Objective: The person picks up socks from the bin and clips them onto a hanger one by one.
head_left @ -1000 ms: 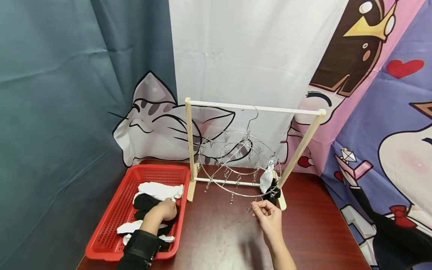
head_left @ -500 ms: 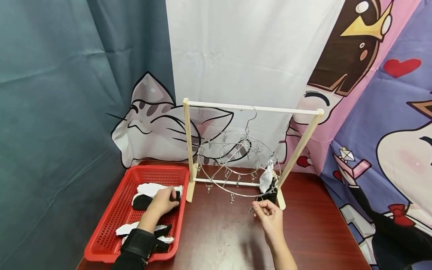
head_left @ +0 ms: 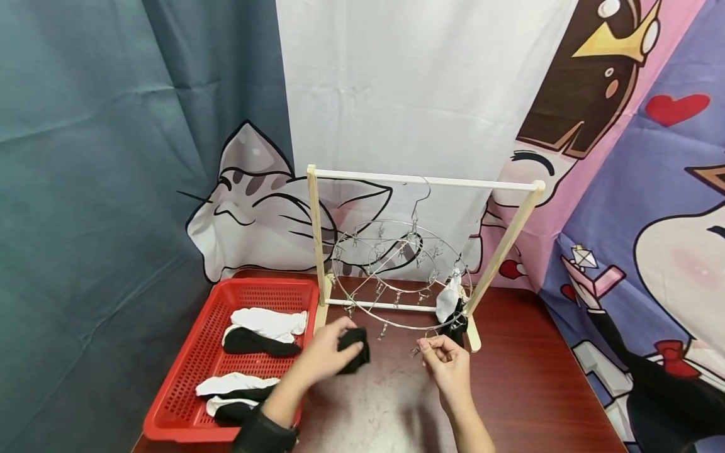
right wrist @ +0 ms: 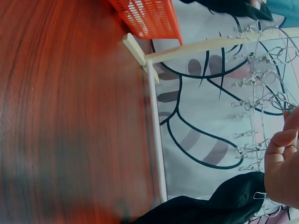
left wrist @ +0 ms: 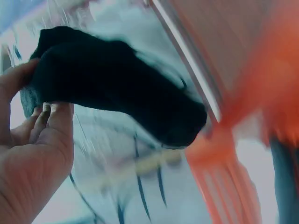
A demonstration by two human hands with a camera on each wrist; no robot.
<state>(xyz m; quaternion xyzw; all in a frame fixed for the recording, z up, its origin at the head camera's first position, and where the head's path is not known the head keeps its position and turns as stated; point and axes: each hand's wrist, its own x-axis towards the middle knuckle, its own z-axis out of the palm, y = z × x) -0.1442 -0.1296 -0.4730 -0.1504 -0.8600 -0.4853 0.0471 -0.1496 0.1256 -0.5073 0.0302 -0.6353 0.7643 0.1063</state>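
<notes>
My left hand pinches a black sock by one end, over the table just right of the red basket. In the left wrist view this sock stretches out from between thumb and fingers. My right hand pinches a small metal clip at the front of a round wire hanger. At the hanger's right side a white sock and a black sock hang down. The hanging black sock shows below my right hand in the right wrist view.
The red basket at the left holds several white and black socks. A wooden rack with a white top rod carries the hanger. Several bare clips dangle from its rings. Printed curtains stand behind.
My left hand has lifted the black sock out of the basket and moved right with it over the table. My right hand stays at the clip, barely shifted.
</notes>
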